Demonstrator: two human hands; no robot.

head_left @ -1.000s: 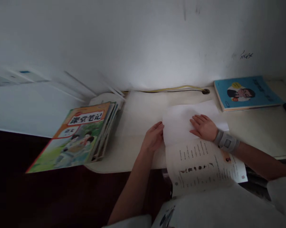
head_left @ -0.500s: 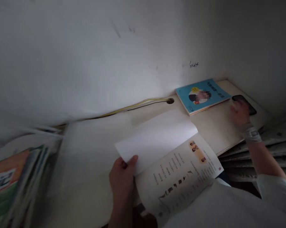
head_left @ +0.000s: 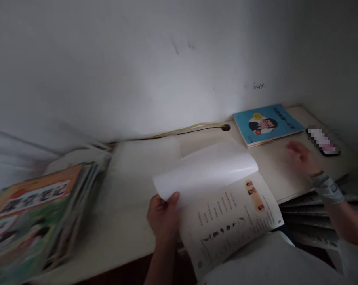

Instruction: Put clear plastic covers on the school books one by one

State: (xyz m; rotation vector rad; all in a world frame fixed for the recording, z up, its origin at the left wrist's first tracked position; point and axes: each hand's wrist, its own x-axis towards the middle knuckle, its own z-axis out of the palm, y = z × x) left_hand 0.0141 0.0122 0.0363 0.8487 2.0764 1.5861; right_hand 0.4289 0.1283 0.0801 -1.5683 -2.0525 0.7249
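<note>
An open book [head_left: 226, 221] with printed text and small pictures rests near my lap, over the table's front edge. My left hand [head_left: 164, 211] grips its left edge, thumb on top, with a blank white page [head_left: 205, 170] lifted and curling. My right hand [head_left: 302, 156] is blurred in the air over the table, off the book, its fingers partly spread and nothing visible in them. It is nearest to a phone [head_left: 323, 140] with a lit screen, lying at the right, and to a blue book [head_left: 268, 123] on a thin stack.
On the left of the white table [head_left: 128, 213] stands a pile of magazines [head_left: 33, 213] with an orange and green cover. Yellow and black cables [head_left: 179, 130] run along the wall to a round hole [head_left: 225, 127]. Stacked grey material [head_left: 312, 221] sits below the right edge.
My right hand has moved off the phone, toward the book, and the phone screen is now lit. The view has shifted left, showing more of the magazine pile. My left hand keeps its grip.
</note>
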